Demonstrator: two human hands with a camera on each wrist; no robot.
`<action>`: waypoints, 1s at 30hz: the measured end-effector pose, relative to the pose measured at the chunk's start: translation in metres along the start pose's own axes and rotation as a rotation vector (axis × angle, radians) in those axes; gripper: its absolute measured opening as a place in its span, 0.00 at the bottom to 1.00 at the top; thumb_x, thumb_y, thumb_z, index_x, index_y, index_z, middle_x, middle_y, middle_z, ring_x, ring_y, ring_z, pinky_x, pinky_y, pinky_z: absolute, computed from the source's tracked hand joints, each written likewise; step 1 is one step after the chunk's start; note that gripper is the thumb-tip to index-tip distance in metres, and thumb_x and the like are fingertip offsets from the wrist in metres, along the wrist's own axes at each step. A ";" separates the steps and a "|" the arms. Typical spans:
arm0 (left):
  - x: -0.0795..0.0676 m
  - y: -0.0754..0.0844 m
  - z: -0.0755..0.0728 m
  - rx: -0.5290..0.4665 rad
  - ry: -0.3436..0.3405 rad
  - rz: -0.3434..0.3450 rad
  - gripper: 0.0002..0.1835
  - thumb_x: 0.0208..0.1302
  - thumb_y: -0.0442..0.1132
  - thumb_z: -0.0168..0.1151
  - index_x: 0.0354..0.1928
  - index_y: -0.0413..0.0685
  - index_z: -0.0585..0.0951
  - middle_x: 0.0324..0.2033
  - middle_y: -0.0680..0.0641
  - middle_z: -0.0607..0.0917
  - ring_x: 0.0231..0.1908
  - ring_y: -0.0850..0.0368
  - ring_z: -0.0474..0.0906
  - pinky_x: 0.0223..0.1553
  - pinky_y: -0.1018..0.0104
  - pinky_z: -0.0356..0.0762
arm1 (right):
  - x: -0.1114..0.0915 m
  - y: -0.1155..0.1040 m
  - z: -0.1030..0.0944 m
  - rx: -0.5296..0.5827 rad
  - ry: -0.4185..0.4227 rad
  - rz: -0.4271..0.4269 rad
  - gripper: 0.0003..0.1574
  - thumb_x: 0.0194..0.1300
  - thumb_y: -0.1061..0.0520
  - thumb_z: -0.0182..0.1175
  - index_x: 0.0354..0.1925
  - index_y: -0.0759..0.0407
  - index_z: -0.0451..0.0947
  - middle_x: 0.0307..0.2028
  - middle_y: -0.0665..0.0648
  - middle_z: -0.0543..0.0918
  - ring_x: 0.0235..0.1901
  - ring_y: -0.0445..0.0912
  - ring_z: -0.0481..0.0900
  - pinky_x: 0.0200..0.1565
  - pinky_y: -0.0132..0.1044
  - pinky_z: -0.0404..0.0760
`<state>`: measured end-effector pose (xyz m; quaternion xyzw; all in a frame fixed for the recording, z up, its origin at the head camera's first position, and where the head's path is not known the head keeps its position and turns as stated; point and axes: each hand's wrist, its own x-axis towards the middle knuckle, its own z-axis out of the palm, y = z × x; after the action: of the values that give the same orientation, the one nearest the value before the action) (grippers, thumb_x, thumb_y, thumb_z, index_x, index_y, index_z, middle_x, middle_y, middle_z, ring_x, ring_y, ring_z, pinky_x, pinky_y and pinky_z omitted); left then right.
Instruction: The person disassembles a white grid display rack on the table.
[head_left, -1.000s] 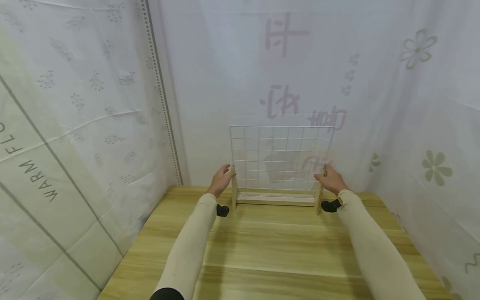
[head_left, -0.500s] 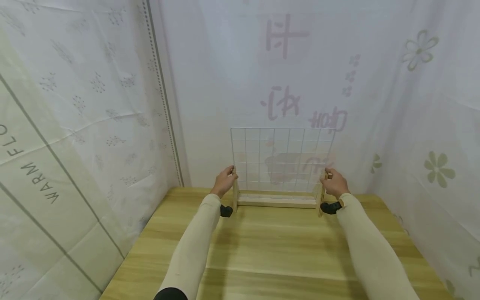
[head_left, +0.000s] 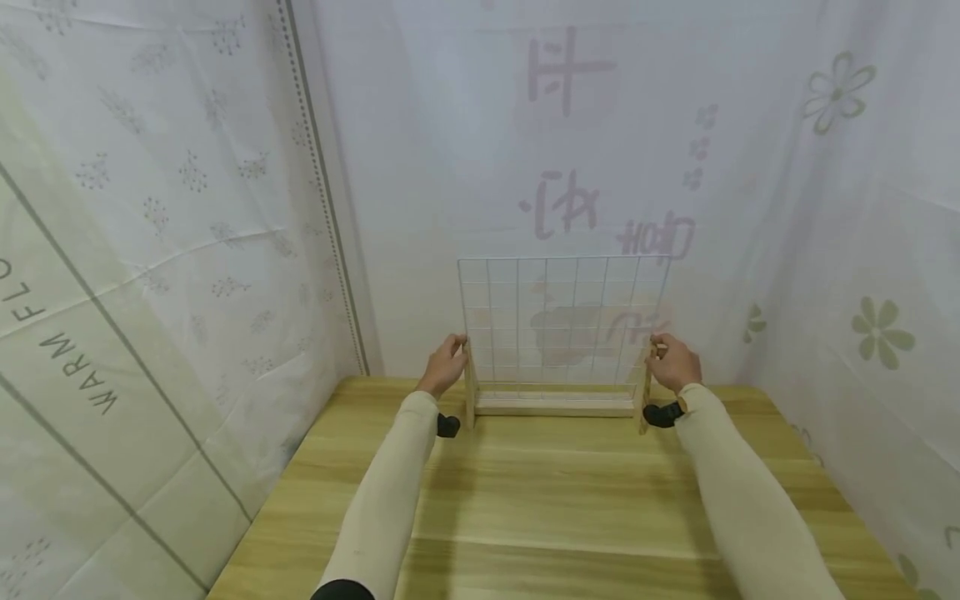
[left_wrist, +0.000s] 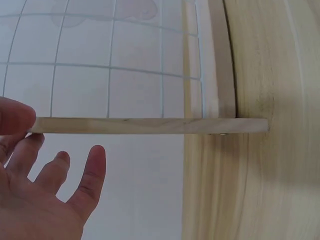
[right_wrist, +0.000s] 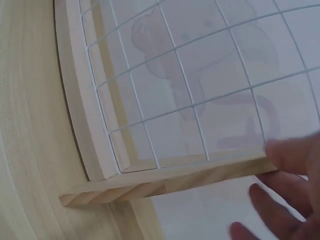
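Observation:
A white wire grid panel stands upright in a pale wooden stand at the back of the table. My left hand pinches the upper end of the left wooden side piece between thumb and index finger; the other fingers spread loosely beneath in the left wrist view. On the opposite side, my right hand pinches the top of the right side piece, its lower fingers away from the wood. A wooden crossbar joins both side pieces at the foot, along the panel's lower edge.
The stand rests near the far edge of a wood-grain table. Close behind hangs a white printed curtain, with more patterned cloth on the left and right. Black wrist-worn devices sit by both wrists.
My right thumb has drawn back from in front of the grid to the side piece's top, and the hand has shifted slightly right. My left fingers have closed in on the left top end.

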<state>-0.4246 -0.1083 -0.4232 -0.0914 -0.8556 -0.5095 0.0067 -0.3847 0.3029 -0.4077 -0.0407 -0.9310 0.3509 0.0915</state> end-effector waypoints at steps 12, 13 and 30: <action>-0.009 -0.012 -0.007 0.016 0.145 0.045 0.09 0.77 0.41 0.53 0.49 0.42 0.76 0.63 0.39 0.80 0.67 0.39 0.74 0.67 0.44 0.73 | -0.001 -0.005 0.026 0.050 0.275 0.073 0.20 0.71 0.59 0.58 0.58 0.63 0.81 0.51 0.69 0.86 0.46 0.62 0.84 0.48 0.55 0.80; -0.010 -0.012 -0.008 0.011 0.159 0.048 0.09 0.77 0.40 0.54 0.48 0.42 0.76 0.62 0.38 0.81 0.66 0.39 0.75 0.66 0.44 0.75 | -0.001 -0.006 0.027 0.053 0.279 0.070 0.20 0.71 0.59 0.58 0.58 0.63 0.81 0.50 0.69 0.86 0.47 0.62 0.85 0.47 0.55 0.81; -0.033 -0.032 -0.013 -0.224 0.078 0.030 0.20 0.78 0.43 0.53 0.66 0.47 0.75 0.68 0.41 0.75 0.67 0.43 0.72 0.64 0.43 0.75 | 0.010 -0.012 0.037 0.071 0.271 0.089 0.20 0.72 0.58 0.57 0.59 0.59 0.82 0.52 0.67 0.86 0.47 0.61 0.85 0.43 0.52 0.82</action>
<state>-0.3980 -0.1396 -0.4483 -0.0846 -0.7908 -0.6050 0.0372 -0.4025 0.2710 -0.4255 -0.1259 -0.8943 0.3787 0.2022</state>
